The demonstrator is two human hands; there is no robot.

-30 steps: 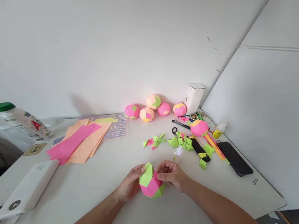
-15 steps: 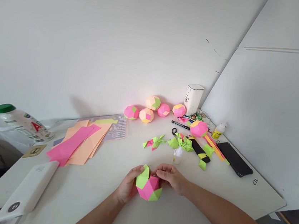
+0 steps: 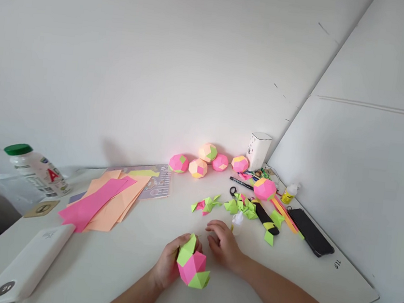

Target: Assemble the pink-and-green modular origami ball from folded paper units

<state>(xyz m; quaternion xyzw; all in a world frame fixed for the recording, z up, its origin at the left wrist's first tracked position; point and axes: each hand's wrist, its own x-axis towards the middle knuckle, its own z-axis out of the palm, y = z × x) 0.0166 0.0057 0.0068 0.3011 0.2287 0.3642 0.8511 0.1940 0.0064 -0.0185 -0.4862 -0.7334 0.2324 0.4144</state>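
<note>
Close to the viewer, a person's left hand point(image 3: 167, 264) grasps a partly assembled, faceted paper ball point(image 3: 192, 265) in pink and lime green, holding it just above a white counter point(image 3: 146, 257). The right hand point(image 3: 225, 246) is released, its fingers loosely curled just beside the ball. At near left lies a white power bank point(image 3: 30, 263). Slightly farther, a small white-capped glue bottle point(image 3: 236, 223) stands just past the right hand, and a black smartphone point(image 3: 310, 232) lies at right. Pink and peach paper sheets point(image 3: 108, 204) overlap at left, near a green-capped bottle point(image 3: 37, 171). Folded lime and pink paper pieces point(image 3: 243, 206) are scattered mid-counter, beside a black marker point(image 3: 241, 182). At the back, five finished paper balls point(image 3: 198, 168) sit near the wall point(image 3: 160, 69), one beside a white container point(image 3: 258, 151).
</note>
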